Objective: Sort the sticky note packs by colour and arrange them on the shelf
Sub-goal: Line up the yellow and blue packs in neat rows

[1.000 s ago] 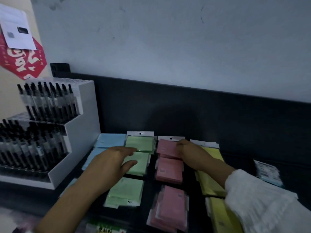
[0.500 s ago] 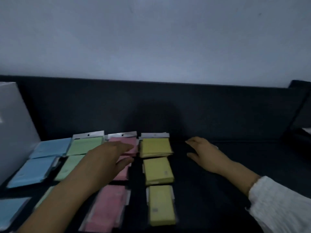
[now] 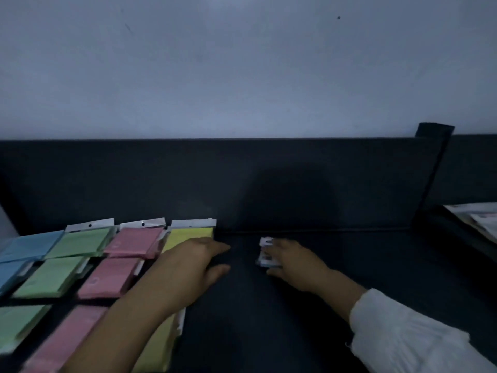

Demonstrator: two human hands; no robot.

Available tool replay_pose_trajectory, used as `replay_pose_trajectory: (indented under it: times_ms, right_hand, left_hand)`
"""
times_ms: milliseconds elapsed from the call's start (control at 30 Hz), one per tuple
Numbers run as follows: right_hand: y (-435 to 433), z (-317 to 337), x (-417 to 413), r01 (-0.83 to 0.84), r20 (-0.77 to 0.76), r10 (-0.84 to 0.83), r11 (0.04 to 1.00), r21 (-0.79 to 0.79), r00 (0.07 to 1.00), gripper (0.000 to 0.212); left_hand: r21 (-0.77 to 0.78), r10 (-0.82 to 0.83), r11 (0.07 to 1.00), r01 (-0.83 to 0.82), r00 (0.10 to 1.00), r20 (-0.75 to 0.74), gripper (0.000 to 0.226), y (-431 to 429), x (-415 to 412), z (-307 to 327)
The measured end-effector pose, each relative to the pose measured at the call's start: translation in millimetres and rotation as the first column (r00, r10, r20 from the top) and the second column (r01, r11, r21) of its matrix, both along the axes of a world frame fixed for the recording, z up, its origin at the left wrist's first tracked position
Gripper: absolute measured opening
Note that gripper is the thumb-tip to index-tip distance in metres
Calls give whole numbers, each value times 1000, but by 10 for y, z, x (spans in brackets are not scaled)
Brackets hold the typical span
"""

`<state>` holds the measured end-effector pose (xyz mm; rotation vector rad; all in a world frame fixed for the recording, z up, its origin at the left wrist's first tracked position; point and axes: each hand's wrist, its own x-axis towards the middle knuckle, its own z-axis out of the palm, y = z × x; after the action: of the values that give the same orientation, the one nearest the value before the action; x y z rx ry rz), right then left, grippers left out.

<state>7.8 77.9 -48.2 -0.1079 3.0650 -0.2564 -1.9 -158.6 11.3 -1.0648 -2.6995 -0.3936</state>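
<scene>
Placement | right grip [image 3: 293, 265] holds white pack [image 3: 264, 259] beside yellow packs [image 3: 188, 234] | left grip [image 3: 193, 262] flat | align it flush, edges square.

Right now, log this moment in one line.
left hand: open, over yellow packs | right hand: grips white pack | shelf: blue packs, green packs, pink packs in columns at left

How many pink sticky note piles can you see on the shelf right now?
3, in one column: back pink pile furthest from the camera, middle pink pile just before it, front pink pile, blurred, near the bottom edge. Packs stacked beneath may be hidden.
</scene>
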Motion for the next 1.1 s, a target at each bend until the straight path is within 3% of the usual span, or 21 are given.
replay_pose_trajectory:
  times_ms: [100,200,300,400,567,700,833,900,1000,1100]
  right_hand:
    - [116,79,147,-81,-92,92,990,118,992,49]
    - [309,181,365,-135,-96,146,985,110,985,44]
    - [588,256,505,-5,-125,-13,991,-137,992,31]
    - [829,218,606,78,-159,-153,912,-402,975,26]
    - [991,118,770,121,-179,-276,798,-590,944,30]
    - [1049,66,799,176,-156,-356,741,-648,921,31]
    - [1106,-26,790,215,-198,-430,736,-642,881,29]
    - [1136,-55,780,225,-202,-435,746,-627,877,25]
    - [1164,-85,771,198,-187,-412,726,-659,892,17]
    - [1143,-59,768,180,-167,-417,673,-718,894,12]
  left_hand:
    - [-8,13,1000,-13,999,46,45,272,114,-84]
    - [-38,16,999,-14,998,66,45,487,216,-205]
    - [-76,37,997,-31,996,79,46,676,289,-308]
    - [-76,28,997,-19,991,130,46,859,302,-416]
    - [8,36,999,-38,989,143,58,1214,233,-554]
    - [-32,186,982,-184,937,295,72,1492,176,-682]
    - [-161,266,952,-262,964,8,45,1642,144,-705]
    - [-178,257,952,-249,966,21,38,1650,129,-634]
    - [3,263,963,-269,944,197,29,1540,133,-518]
    - [344,224,859,-379,882,414,19,1373,100,-478]
